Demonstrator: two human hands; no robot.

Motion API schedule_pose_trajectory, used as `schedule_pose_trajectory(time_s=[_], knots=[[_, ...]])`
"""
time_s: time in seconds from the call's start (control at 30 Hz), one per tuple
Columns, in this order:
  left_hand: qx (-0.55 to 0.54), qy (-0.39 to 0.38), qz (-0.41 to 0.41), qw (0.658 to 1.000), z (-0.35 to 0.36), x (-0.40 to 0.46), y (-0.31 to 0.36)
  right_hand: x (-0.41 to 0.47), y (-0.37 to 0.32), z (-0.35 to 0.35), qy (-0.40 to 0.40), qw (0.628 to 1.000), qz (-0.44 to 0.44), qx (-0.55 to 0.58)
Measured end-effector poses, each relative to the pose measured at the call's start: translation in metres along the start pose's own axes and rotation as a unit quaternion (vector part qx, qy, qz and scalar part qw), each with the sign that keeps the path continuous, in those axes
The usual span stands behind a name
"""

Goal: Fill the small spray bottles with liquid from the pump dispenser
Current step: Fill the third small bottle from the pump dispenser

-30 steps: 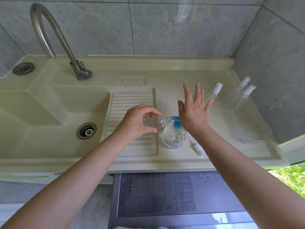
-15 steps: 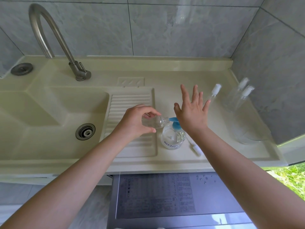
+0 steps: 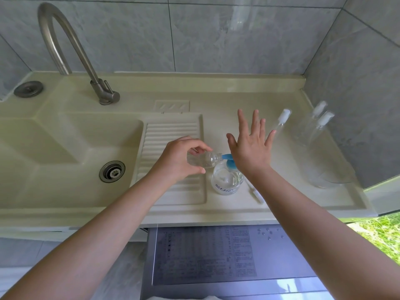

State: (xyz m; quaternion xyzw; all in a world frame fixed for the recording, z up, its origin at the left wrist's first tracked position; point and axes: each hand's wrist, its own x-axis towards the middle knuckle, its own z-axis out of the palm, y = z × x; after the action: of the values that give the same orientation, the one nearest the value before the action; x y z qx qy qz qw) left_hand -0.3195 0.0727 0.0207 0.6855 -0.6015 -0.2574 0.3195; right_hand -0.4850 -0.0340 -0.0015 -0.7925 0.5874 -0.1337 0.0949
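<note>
The left hand (image 3: 179,159) is curling its fingers and thumb round a small clear plastic spray bottle (image 3: 204,159) with no cap, tipping it on its side so the open neck is meeting the blue spout of the round clear pump dispenser (image 3: 227,179). The dispenser is standing on the cream sink counter (image 3: 238,100), just at 3 o'clock of the ribbed washboard panel (image 3: 171,135). The right hand (image 3: 251,146) is spreading its fingers straight, its heel pressing on the blue pump head. At 4 o'clock of the dispenser a white spray cap with tube (image 3: 256,192) is lying flat. Three capped clear spray bottles (image 3: 320,120) are standing at 2 o'clock, near a clear glass bowl (image 3: 331,172). A curved steel tap (image 3: 71,46) is rising at 10 o'clock.
</note>
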Motion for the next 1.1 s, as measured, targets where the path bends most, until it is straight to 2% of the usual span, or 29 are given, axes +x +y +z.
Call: schedule_pose_trajectory(time_s=[0.17,0.33,0.57,0.8,0.97,1.1], knots=[[-0.005,0.001,0.002,1.0,-0.001,-0.002,0.001,0.001,0.0,-0.008,0.001,0.999,0.019,0.05],[-0.008,-0.003,0.002,1.0,0.0,-0.002,0.002,0.0,-0.001,-0.004,0.001,1.0,-0.006,-0.007],[-0.006,0.001,0.001,1.0,-0.002,-0.002,0.003,-0.001,-0.001,-0.011,0.002,0.999,0.005,0.04],[-0.003,0.007,-0.001,1.0,0.0,-0.002,0.002,-0.001,-0.002,-0.003,-0.003,1.0,-0.017,-0.021],[-0.003,0.008,0.0,1.0,0.003,-0.002,0.001,0.001,-0.003,-0.005,-0.014,0.999,0.013,0.034],[-0.004,0.01,-0.001,1.0,0.002,-0.004,0.0,0.002,-0.005,-0.009,-0.012,1.0,-0.007,0.006]])
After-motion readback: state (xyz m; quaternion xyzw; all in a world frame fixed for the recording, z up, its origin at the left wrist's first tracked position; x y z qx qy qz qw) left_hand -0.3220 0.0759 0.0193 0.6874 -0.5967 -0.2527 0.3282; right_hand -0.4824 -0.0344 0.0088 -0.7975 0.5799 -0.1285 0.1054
